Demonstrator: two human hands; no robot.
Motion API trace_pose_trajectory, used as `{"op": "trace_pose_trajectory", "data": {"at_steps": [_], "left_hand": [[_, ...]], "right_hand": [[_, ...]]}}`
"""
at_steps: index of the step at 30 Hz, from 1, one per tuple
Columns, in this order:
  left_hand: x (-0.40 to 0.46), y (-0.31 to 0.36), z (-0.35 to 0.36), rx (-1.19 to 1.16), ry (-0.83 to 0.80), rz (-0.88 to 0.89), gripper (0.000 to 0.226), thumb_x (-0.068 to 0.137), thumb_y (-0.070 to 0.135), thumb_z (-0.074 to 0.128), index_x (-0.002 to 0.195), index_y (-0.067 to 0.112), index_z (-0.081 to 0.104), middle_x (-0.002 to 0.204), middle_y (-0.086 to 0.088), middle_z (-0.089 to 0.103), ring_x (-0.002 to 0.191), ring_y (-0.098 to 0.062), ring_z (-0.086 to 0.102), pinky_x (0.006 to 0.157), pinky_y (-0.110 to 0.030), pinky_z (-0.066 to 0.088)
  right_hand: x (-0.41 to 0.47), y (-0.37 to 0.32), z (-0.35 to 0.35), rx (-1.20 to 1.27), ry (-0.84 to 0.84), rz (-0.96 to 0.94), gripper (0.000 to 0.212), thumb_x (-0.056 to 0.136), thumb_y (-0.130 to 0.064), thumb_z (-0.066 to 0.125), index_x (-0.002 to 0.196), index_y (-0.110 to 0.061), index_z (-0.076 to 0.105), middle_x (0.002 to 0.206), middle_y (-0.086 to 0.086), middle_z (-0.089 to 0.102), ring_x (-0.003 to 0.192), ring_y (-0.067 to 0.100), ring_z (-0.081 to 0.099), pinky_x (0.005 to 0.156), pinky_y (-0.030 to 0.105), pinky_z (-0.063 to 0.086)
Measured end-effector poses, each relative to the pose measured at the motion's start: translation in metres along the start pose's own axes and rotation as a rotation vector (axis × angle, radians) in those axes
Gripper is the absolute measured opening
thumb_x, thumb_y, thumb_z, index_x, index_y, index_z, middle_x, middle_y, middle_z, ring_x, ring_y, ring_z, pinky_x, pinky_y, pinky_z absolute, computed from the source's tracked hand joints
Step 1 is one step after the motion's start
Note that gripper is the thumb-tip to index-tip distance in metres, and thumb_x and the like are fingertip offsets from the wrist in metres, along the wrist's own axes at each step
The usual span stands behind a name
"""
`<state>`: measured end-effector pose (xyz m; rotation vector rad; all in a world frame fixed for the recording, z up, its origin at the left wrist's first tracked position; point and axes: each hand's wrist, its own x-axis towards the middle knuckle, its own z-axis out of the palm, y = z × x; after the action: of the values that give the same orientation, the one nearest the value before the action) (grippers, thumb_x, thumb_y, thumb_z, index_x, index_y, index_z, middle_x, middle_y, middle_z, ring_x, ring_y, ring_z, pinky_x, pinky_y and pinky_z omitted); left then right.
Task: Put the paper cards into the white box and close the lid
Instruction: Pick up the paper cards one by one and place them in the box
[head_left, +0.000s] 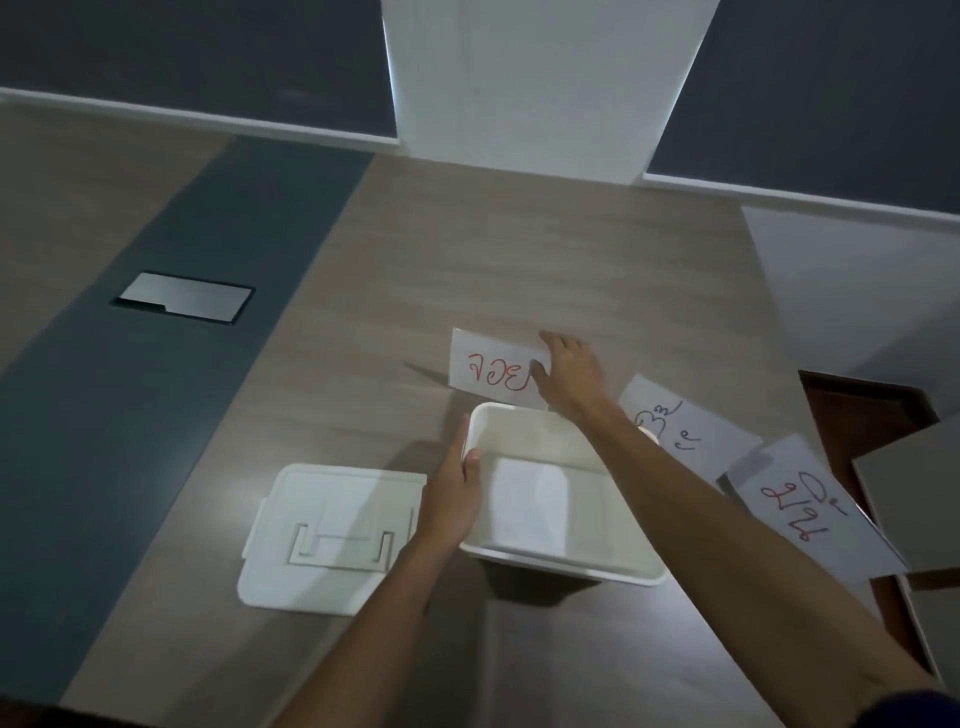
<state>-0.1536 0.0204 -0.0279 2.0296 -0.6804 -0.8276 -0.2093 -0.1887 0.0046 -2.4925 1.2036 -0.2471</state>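
Observation:
The open white box (582, 564) stands on the table in front of me, with a white sheet lying on its bottom. My left hand (454, 491) grips the box's left rim. My right hand (569, 371) reaches over the box and pinches the right end of a paper card with red writing (488, 371), which is lifted off the table just beyond the box. Two more cards lie to the right: one with a red heart and blue marks (685, 431) and one with red writing (800, 514). The white lid (332, 535) lies flat to the left of the box.
The wooden table (519, 260) has a dark blue strip (156, 364) on the left with a metal cable hatch (182, 297). A grey board (914, 493) sits at the right table edge. A white pillar (535, 83) rises behind the table.

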Motion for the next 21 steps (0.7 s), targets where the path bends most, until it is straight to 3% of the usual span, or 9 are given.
{"op": "trace_pose_trajectory", "data": {"at_steps": [5, 12, 16, 21], "left_hand": [[0.001, -0.002, 0.000, 0.025, 0.020, 0.004, 0.049, 0.101, 0.038, 0.031, 0.148, 0.047, 0.021, 0.139, -0.006, 0.055, 0.123, -0.031, 0.053, 0.101, -0.039, 0.041], [0.002, -0.003, 0.000, 0.045, 0.022, -0.008, 0.048, 0.100, 0.040, 0.030, 0.146, 0.050, 0.020, 0.137, -0.005, 0.057, 0.121, -0.030, 0.054, 0.101, -0.041, 0.043], [0.002, -0.004, 0.000, 0.037, 0.015, 0.002, 0.049, 0.100, 0.039, 0.031, 0.146, 0.050, 0.020, 0.136, -0.005, 0.058, 0.120, -0.030, 0.056, 0.100, -0.042, 0.044], [0.000, -0.006, 0.000, -0.006, 0.008, 0.009, 0.048, 0.100, 0.039, 0.034, 0.145, 0.049, 0.025, 0.144, 0.001, 0.051, 0.130, -0.028, 0.049, 0.106, -0.040, 0.038]], "right_hand": [[0.035, -0.003, 0.020, -0.014, -0.117, 0.026, 0.051, 0.094, -0.026, 0.055, 0.142, -0.014, 0.043, 0.135, 0.019, 0.055, 0.127, 0.035, 0.046, 0.107, 0.040, 0.036], [0.038, 0.002, 0.022, -0.004, -0.115, 0.044, 0.029, 0.093, -0.014, 0.053, 0.119, -0.018, 0.065, 0.110, 0.019, 0.070, 0.102, 0.035, 0.063, 0.081, 0.035, 0.050], [0.025, 0.006, 0.001, 0.065, -0.006, 0.047, 0.026, 0.094, -0.017, 0.053, 0.116, -0.018, 0.067, 0.109, 0.016, 0.072, 0.098, 0.035, 0.065, 0.078, 0.034, 0.049], [-0.018, 0.009, -0.056, 0.219, 0.275, 0.004, 0.021, 0.093, -0.017, 0.060, 0.110, -0.012, 0.070, 0.099, 0.011, 0.076, 0.088, 0.032, 0.068, 0.071, 0.029, 0.046]]}}
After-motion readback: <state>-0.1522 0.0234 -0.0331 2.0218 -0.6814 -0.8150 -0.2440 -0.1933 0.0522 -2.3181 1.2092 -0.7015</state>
